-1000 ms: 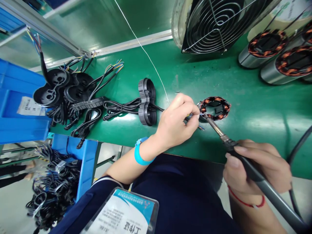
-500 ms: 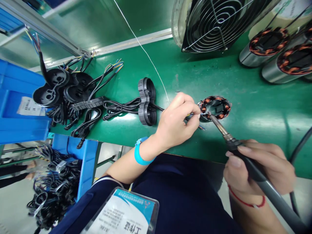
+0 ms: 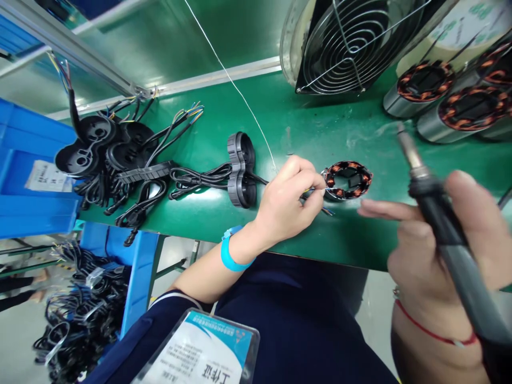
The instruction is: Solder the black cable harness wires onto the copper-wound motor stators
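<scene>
My left hand (image 3: 290,200) is closed in a pinch on thin wires at the left rim of a copper-wound motor stator (image 3: 360,188) lying on the green bench. A solder wire (image 3: 248,104) runs down from the top to this hand. My right hand (image 3: 444,240) is wrapped round a soldering iron (image 3: 436,213), its index finger stretched toward the stator. The iron's tip points up, apart from the stator, with faint smoke beside it. Left of my left hand stands a black double-ring housing (image 3: 241,169) with a bundled cable.
A fan with a wire guard (image 3: 352,50) stands at the back. Several stators in metal sleeves (image 3: 434,120) are at the back right. More black housings (image 3: 96,136) and cables lie at the left, beside a blue bin (image 3: 24,213). Below is a blue crate (image 3: 140,282) of cables.
The soldering iron has left the stator and moved right and up with my right hand. One finger of that hand is now extended. My left hand has hardly moved.
</scene>
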The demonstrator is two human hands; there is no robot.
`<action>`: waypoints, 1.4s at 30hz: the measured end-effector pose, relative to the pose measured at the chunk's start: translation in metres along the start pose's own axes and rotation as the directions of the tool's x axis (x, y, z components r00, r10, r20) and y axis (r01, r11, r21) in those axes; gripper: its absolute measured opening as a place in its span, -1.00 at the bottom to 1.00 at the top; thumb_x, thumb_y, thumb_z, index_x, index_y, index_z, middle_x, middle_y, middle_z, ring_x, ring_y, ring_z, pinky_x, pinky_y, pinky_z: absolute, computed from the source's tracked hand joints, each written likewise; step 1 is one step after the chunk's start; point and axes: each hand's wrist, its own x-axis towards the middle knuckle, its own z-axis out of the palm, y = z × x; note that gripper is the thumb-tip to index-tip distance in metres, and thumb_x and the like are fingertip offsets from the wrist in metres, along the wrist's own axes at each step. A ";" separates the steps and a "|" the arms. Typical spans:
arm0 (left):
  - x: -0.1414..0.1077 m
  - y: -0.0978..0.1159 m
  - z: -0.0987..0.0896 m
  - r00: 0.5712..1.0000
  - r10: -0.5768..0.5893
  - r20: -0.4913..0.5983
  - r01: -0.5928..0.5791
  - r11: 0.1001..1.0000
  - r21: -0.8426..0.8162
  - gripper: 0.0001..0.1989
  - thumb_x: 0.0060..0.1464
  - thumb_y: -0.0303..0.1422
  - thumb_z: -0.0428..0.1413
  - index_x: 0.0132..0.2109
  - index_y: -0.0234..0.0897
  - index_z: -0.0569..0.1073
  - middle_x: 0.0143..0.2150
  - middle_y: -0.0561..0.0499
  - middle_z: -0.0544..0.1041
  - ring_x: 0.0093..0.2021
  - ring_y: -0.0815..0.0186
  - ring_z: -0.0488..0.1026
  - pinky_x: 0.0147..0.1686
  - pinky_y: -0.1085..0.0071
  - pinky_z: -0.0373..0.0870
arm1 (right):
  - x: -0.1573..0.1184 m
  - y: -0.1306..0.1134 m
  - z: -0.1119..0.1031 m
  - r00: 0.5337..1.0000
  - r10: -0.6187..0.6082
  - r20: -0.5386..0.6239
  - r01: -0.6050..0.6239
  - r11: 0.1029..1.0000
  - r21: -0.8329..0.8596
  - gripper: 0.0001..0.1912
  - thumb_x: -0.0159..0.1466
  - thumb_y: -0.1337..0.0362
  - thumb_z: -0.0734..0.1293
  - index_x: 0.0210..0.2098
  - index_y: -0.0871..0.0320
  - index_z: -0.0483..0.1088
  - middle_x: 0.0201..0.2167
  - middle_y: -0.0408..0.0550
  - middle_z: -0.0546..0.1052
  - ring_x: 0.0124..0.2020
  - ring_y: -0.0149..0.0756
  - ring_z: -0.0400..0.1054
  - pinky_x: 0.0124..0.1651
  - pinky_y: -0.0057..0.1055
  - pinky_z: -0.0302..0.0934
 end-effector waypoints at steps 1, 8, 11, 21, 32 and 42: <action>0.000 0.000 0.000 1.000 0.000 -0.001 0.000 1.000 -0.001 -0.86 0.04 -0.60 0.02 -0.35 -0.28 0.37 -0.29 -0.01 0.36 -0.27 0.39 0.33 -0.34 0.44 0.31 | 0.008 -0.001 0.000 1.000 -0.019 0.010 0.020 0.999 -0.032 -0.53 0.30 0.29 0.31 0.19 -0.03 0.30 -0.27 -0.08 0.59 -0.27 -0.08 0.53 -0.03 -0.03 0.35; -0.001 -0.001 -0.001 0.999 0.036 -0.003 -0.036 0.999 -0.022 -0.87 0.06 -0.59 0.02 -0.33 -0.29 0.38 -0.29 0.00 0.36 -0.24 0.39 0.34 -0.26 0.45 0.33 | 0.053 0.009 0.009 0.866 -0.078 0.494 0.198 0.961 -0.195 -0.46 0.28 0.32 0.27 0.23 -0.01 0.16 0.09 -0.05 0.45 0.09 -0.10 0.34 0.10 -0.09 0.25; -0.001 -0.002 -0.006 0.999 -0.018 0.041 0.019 0.999 -0.026 -0.90 0.07 -0.55 0.04 -0.26 -0.27 0.35 -0.24 0.00 0.39 -0.25 0.39 0.35 -0.26 0.44 0.33 | 0.058 0.016 0.019 0.835 -0.118 0.538 0.249 0.952 -0.179 -0.45 0.27 0.38 0.23 0.23 -0.05 0.14 0.07 -0.11 0.46 0.07 -0.13 0.34 0.11 -0.10 0.23; 0.020 0.000 -0.039 0.795 -0.335 0.506 0.449 0.885 -0.120 -0.82 0.17 -0.32 0.04 -0.36 -0.30 0.43 -0.49 0.13 0.38 -0.48 0.47 0.25 -0.45 0.50 0.15 | 0.057 0.019 0.012 0.842 0.014 0.539 0.059 0.991 -0.119 -0.51 0.27 0.31 0.30 0.18 0.01 0.23 -0.21 -0.12 0.54 -0.20 -0.22 0.45 -0.11 -0.28 0.32; 0.020 0.001 -0.033 0.843 -0.371 0.390 0.504 0.799 -0.329 -0.83 0.10 -0.35 0.12 -0.41 -0.33 0.43 -0.46 0.10 0.36 -0.45 0.48 0.25 -0.40 0.50 0.20 | 0.043 0.024 0.028 0.832 0.209 0.515 -0.407 0.860 0.309 -0.53 0.23 0.27 0.39 0.11 0.03 0.25 -0.42 -0.22 0.46 -0.46 -0.37 0.39 -0.45 -0.47 0.28; 0.022 0.007 -0.046 0.860 -0.268 0.435 0.401 0.881 -0.250 -0.84 0.17 -0.39 0.08 -0.36 -0.36 0.47 -0.39 0.09 0.38 -0.38 0.49 0.31 -0.35 0.51 0.24 | 0.044 0.010 0.034 0.806 0.288 0.517 -0.485 0.822 0.299 -0.51 0.25 0.31 0.37 0.14 0.02 0.21 -0.42 -0.23 0.45 -0.39 -0.38 0.35 -0.22 -0.39 0.29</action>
